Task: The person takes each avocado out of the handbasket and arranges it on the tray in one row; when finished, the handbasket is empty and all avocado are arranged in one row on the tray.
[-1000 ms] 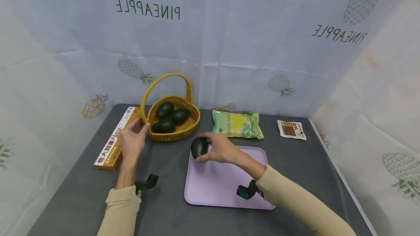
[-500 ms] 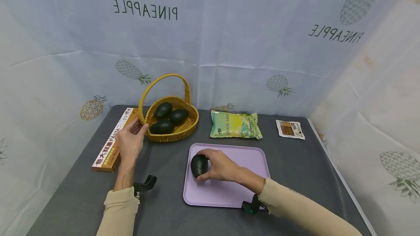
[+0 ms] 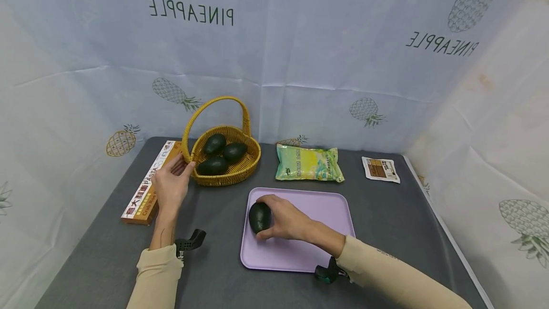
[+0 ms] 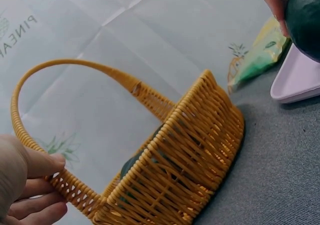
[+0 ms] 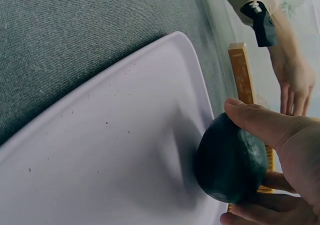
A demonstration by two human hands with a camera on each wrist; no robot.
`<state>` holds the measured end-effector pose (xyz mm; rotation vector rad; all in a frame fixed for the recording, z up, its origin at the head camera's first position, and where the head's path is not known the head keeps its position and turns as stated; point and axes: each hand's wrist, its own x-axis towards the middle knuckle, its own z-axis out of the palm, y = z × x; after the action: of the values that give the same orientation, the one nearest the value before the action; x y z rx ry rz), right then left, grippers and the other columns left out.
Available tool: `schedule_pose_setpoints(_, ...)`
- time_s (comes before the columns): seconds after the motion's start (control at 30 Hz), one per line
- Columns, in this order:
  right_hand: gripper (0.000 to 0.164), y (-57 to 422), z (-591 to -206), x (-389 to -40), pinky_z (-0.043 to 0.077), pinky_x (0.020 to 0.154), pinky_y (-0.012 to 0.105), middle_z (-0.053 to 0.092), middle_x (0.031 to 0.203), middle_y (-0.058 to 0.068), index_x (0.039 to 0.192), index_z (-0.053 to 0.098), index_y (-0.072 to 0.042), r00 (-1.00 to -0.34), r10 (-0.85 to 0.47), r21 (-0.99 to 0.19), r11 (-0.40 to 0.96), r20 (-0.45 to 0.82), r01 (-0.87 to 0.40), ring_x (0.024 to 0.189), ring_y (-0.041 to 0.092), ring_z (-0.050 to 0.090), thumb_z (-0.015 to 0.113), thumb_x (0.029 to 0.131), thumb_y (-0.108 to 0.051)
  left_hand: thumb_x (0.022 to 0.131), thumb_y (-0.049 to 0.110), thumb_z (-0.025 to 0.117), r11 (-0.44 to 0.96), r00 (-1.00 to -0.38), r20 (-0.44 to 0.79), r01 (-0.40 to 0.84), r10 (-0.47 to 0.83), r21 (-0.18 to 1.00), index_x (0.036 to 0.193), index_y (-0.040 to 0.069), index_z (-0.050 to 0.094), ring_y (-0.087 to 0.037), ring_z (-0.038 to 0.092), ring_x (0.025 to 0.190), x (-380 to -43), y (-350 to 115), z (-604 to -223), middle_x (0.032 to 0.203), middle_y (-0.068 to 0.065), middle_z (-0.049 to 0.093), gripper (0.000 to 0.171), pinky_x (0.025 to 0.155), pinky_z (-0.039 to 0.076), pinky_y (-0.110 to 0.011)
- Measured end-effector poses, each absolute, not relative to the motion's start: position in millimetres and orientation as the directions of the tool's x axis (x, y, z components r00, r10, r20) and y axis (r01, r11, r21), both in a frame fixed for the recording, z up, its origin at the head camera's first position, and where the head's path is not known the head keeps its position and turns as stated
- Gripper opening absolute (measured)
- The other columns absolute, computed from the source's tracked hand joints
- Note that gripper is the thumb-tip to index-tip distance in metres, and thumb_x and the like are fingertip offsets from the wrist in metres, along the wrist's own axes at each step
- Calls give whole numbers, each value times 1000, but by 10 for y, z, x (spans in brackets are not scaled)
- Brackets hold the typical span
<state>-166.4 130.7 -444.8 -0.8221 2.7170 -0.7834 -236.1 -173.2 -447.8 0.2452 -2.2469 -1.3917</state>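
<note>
My right hand (image 3: pixel 288 219) grips a dark green avocado (image 3: pixel 259 217) between thumb and fingers, close over the left side of the lilac tray (image 3: pixel 309 252). In the right wrist view the avocado (image 5: pixel 230 160) casts a shadow on the tray (image 5: pixel 115 130). At the back left, a yellow wicker basket (image 3: pixel 240 173) holds three more avocados (image 3: pixel 213 166). My left hand (image 3: pixel 172 186) pinches the foot of its arched handle (image 3: pixel 188 132). The left wrist view shows thumb and fingers of that hand (image 4: pixel 30 185) around the woven handle strip.
A pasta box (image 3: pixel 147 190) lies left of the basket, partly behind my left hand. Behind the tray is a green and yellow packet (image 3: pixel 308 163). A small white and brown sachet (image 3: pixel 381 169) lies at the back right. Pineapple-print cloth (image 3: pixel 309 61) hangs around the grey table (image 3: pixel 206 280).
My right hand has brought the avocado from the tray's far left corner nearer to me, over its left side, then barely moved. My left hand has stayed at the basket handle.
</note>
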Motion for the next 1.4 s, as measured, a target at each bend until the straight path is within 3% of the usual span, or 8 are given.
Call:
schedule_pose_setpoints(1.07, 91, 1291, -4428, -1670, 57, 107, 42, 60, 145, 9, 149, 52, -13, -840, -540, -478, 750, -44, -457, 128, 21, 62, 94, 76, -48, 99, 20, 74, 462, -872, 295, 92, -391, 882, 143, 2, 63, -38, 71, 120, -2351, -1711, -4490, 135, -22, 69, 49, 100, 59, -51)
schedule_pose_setpoints(1.23, 90, 1264, -4328, -1713, 56, 109, 45, 59, 150, 7, 151, 53, -14, -861, -506, -466, 775, -50, -428, 135, 23, 59, 85, 81, -60, 99, 20, 75, 466, -871, 305, 101, -385, 879, 144, 2, 62, -38, 71, 119, -2349, -1711, -4494, 135, -22, 69, 50, 99, 59, -51)
schedule_pose_setpoints(1.4, 89, 1149, -4086, -1868, 57, 107, 50, 60, 150, 14, 152, 52, -6, -891, -440, -529, 785, -109, -322, 136, 29, 60, 73, 89, -65, 98, 21, 76, 469, -866, 301, 89, -400, 879, 143, 2, 63, -38, 71, 119, -2343, -1725, -4494, 134, -23, 69, 50, 98, 60, -51)
